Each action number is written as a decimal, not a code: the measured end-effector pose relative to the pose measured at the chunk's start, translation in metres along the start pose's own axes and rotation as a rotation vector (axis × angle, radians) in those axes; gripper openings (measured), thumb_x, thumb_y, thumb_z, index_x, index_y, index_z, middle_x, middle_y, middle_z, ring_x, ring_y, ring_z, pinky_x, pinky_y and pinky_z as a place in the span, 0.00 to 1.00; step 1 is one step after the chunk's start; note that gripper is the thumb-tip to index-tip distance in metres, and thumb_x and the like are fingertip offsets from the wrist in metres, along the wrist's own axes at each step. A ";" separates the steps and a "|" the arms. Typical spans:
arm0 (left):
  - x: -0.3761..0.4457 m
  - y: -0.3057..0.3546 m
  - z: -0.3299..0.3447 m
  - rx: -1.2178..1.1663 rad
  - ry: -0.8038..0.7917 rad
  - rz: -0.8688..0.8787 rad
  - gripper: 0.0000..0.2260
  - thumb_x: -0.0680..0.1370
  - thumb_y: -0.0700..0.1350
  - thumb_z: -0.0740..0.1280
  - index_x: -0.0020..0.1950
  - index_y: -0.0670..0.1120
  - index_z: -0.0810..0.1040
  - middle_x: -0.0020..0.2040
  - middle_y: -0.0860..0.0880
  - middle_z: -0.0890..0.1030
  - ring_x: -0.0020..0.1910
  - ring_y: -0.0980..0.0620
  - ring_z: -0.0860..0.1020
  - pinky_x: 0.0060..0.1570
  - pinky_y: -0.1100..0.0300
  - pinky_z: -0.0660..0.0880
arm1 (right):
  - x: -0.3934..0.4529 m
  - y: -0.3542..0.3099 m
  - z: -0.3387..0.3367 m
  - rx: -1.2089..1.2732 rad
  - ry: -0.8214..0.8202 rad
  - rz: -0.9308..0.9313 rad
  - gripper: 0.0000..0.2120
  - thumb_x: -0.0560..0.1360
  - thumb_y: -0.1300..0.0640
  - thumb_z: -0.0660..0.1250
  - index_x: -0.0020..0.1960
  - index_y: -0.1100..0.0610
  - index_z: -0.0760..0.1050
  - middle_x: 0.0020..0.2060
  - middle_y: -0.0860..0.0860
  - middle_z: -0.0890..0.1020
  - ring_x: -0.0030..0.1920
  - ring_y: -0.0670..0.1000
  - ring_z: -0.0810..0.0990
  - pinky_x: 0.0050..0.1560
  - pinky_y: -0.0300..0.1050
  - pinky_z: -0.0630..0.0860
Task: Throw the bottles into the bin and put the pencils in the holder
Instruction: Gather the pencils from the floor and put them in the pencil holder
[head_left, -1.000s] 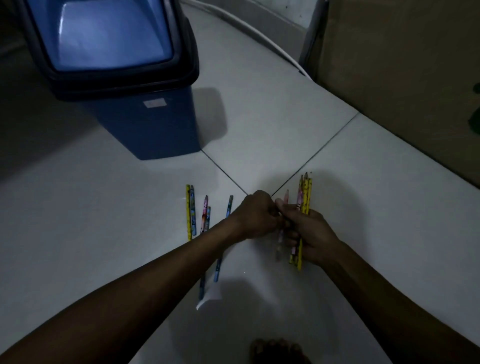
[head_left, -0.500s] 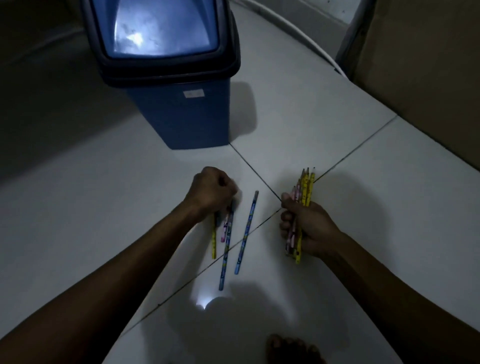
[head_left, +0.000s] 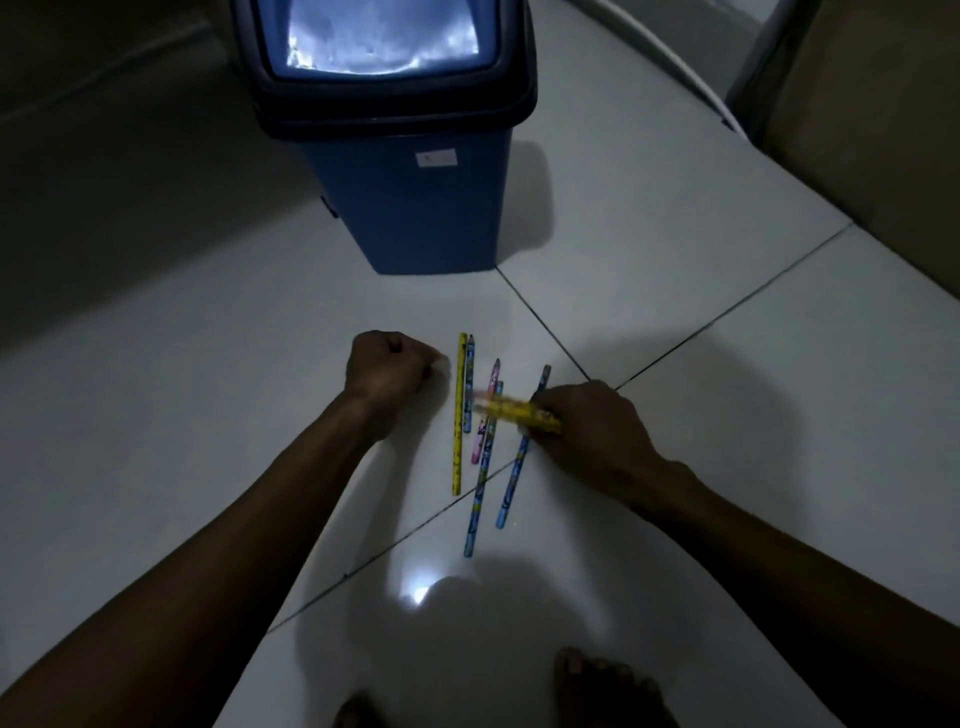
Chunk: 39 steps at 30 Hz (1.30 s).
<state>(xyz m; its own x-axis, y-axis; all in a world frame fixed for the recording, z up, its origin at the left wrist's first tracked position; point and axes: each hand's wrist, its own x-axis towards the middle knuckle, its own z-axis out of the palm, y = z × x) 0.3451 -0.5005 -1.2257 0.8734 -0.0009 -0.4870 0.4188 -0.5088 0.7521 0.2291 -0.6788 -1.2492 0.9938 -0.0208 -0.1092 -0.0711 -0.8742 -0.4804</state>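
Observation:
Several pencils lie on the white tiled floor in front of me: a yellow pencil (head_left: 457, 415), a pink pencil (head_left: 484, 415) and blue pencils (head_left: 480, 488). My right hand (head_left: 592, 431) is closed around a bundle of yellow pencils (head_left: 514, 409), blurred and pointing left across the loose ones. My left hand (head_left: 387, 371) is a closed fist resting on the floor just left of the yellow pencil, with nothing visible in it. A blue swing-lid bin (head_left: 410, 171) stands beyond the pencils. I see no bottles and no holder.
A brown panel (head_left: 872, 130) rises at the right, with a white pipe (head_left: 670, 57) along its base. My bare toes (head_left: 608, 686) show at the bottom edge. Dark grout lines (head_left: 545, 332) cross the tiles near the pencils.
My right hand has swung its pencil bundle from upright to lying leftward over the loose pencils. My left hand has shifted left, uncovering the yellow and pink pencils.

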 end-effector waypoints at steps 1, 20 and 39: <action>0.000 -0.001 -0.002 0.001 0.002 -0.007 0.09 0.76 0.37 0.68 0.36 0.45 0.80 0.34 0.48 0.78 0.32 0.54 0.75 0.24 0.66 0.70 | 0.002 -0.001 0.004 0.063 0.057 0.125 0.10 0.74 0.47 0.69 0.41 0.54 0.79 0.38 0.55 0.83 0.39 0.56 0.81 0.36 0.43 0.71; -0.010 -0.011 0.012 0.435 -0.124 0.401 0.07 0.76 0.42 0.67 0.44 0.42 0.84 0.41 0.47 0.84 0.41 0.52 0.80 0.43 0.61 0.77 | 0.024 -0.005 0.000 0.561 0.131 0.546 0.12 0.73 0.57 0.65 0.33 0.61 0.72 0.25 0.52 0.77 0.25 0.50 0.75 0.27 0.39 0.70; 0.011 0.044 0.047 0.662 -0.218 0.363 0.10 0.78 0.48 0.61 0.47 0.41 0.74 0.51 0.40 0.79 0.47 0.43 0.78 0.42 0.57 0.70 | 0.010 0.006 -0.005 0.965 0.237 0.547 0.11 0.78 0.57 0.66 0.39 0.59 0.71 0.29 0.57 0.71 0.31 0.56 0.72 0.32 0.48 0.70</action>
<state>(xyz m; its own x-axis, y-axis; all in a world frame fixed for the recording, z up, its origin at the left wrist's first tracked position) 0.3621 -0.5632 -1.2186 0.8303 -0.3994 -0.3888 -0.1785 -0.8514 0.4933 0.2390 -0.6868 -1.2491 0.7929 -0.4663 -0.3923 -0.4351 0.0175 -0.9002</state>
